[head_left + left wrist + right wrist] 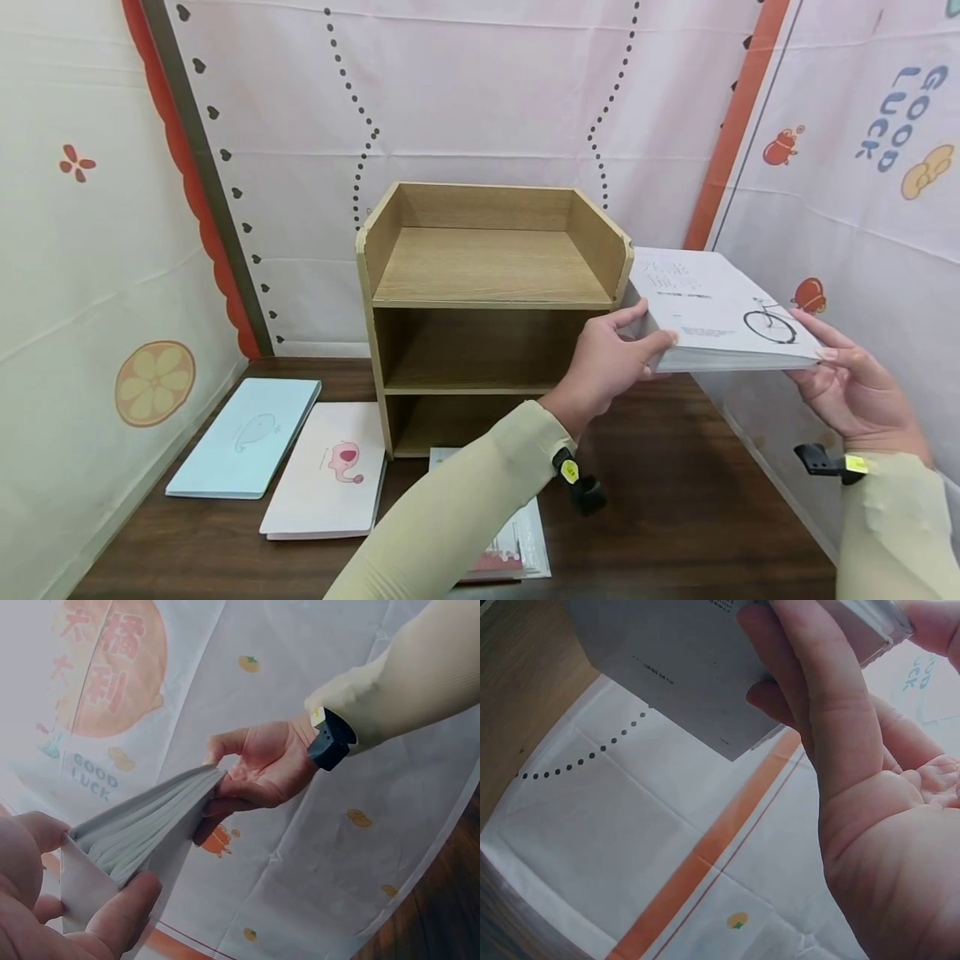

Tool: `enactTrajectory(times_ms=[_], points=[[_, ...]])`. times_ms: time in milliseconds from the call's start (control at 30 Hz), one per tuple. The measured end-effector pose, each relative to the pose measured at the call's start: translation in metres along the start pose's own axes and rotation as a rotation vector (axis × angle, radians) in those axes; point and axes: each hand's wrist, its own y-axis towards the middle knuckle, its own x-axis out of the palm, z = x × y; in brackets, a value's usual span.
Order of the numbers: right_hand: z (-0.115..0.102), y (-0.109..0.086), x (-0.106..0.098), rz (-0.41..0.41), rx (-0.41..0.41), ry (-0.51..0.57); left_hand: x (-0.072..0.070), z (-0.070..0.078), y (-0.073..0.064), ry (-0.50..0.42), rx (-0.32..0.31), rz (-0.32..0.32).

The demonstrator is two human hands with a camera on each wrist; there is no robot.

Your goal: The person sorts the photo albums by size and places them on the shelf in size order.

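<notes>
A thick white paperback book [708,292] with a bicycle drawing on its cover is held in the air, right of the wooden shelf unit [495,258]. My left hand [609,358] grips its left edge, thumb on the cover side. The right hand [862,387] pinches the opposite edge, with fingers underneath. In the left wrist view, the pages [150,825] fan slightly between the covers, and both hands hold the book. The right wrist view shows the book's pale underside [675,682] with small print, and fingers of the right hand [855,765] against it.
Left of the shelf, a light blue notebook [247,437] and a white notebook with a pink elephant [330,471] lie on the dark wooden table [675,517]. More flat booklets [532,537] lie before the shelf, partly behind my left sleeve. Printed cloth walls [480,92] enclose the table.
</notes>
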Motion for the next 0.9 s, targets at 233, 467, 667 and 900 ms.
enactTrajectory(times_ms=[233,467,667,900], points=[[0.001,0.003,0.005,-0.023,-0.033,-0.013,0.001,0.006,-0.001,-0.064,0.009,-0.017],[-0.003,0.007,0.010,-0.015,-0.034,-0.024,0.001,0.014,0.000,-0.039,0.017,-0.015],[-0.008,0.010,0.013,0.014,-0.019,-0.053,0.000,0.019,0.001,-0.030,0.011,-0.014],[-0.012,0.013,0.016,0.022,0.004,-0.045,0.000,0.024,0.000,-0.031,0.015,-0.008]])
